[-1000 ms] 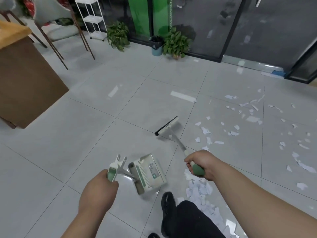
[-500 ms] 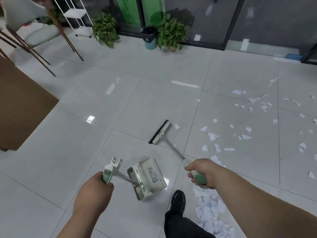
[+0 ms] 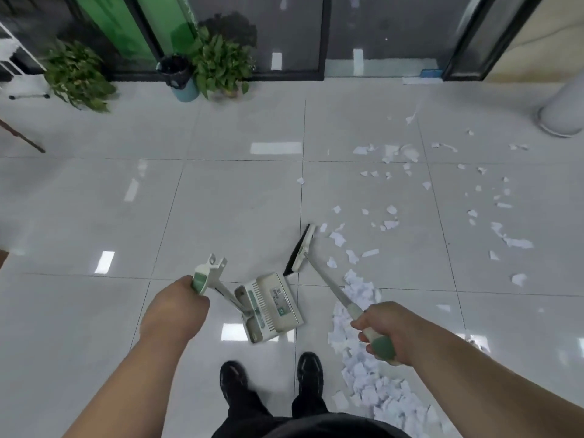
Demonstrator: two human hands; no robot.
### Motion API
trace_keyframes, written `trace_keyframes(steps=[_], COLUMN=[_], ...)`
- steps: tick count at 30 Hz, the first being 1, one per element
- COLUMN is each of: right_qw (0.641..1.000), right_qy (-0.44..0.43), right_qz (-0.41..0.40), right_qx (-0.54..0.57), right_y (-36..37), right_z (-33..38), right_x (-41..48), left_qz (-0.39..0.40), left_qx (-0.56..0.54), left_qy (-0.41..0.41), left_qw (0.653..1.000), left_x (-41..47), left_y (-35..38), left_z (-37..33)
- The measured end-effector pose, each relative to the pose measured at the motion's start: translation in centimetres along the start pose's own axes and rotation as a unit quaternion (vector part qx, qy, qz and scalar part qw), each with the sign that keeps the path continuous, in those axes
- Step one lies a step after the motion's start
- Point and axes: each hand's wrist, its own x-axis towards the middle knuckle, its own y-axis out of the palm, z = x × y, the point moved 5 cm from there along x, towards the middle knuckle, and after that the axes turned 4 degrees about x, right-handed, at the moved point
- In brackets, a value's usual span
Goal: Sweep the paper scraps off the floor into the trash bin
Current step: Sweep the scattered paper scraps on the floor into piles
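Observation:
My left hand [image 3: 175, 311] grips the green-and-white handle of a dustpan [image 3: 271, 305], which hangs tilted just above the grey tiles in front of my shoes. My right hand [image 3: 384, 331] grips the green end of a broom [image 3: 301, 248]; its black-bristled head rests on the floor beyond the dustpan. A dense pile of white paper scraps [image 3: 363, 358] lies under and behind my right hand. Loose scraps [image 3: 392, 222] are scattered over the tiles to the right. A small trash bin [image 3: 177, 77] with a black liner stands by the glass wall, far left of centre.
Two potted plants [image 3: 221, 67] flank the bin along the dark glass wall. A white shelf leg and a chair leg [image 3: 22, 139] show at the far left. A white round column base [image 3: 562, 112] stands at the far right. My black shoes [image 3: 309, 371] are at the bottom.
The view has swung right and tipped down. The broom head has come closer and turned, now beside the dustpan's far edge. The brown desk has left the view.

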Motion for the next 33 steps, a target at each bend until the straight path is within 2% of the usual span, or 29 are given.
trace_keyframes(steps=[6,10,19,24,29,33], right_qw=[0.994,0.989,0.982,0.976,0.969,0.970], right_qy=[0.001,-0.025,-0.095,-0.118,-0.103,-0.079], right_qz=[-0.058,-0.086,-0.076,-0.062,-0.028,-0.024], right_qx=[0.090,0.114,0.142,0.169,0.222,0.228], right_y=[-5.2,-5.4,2.3,8.5,13.5,15.0], right_z=[-0.6,0.8,8.9,16.8,24.4,27.1], right_x=[-2.4,-4.1,-6.6,-3.1,2.0,6.3], left_qz=[0.001,0.002,0.013,0.032,0.033,0.030], left_qx=[0.029,0.043,0.024,0.004,-0.015,-0.004], left_qy=[0.078,0.114,0.150,0.150,0.138,0.139], left_qw=[0.997,0.993,0.988,0.988,0.990,0.990], left_x=[2.5,4.1,10.7,16.3,21.5,24.6], left_y=[-1.5,-2.3,-6.2,-9.2,-10.6,-10.7], left_z=[-5.6,-7.7,-6.4,-3.8,-2.1,-1.9])
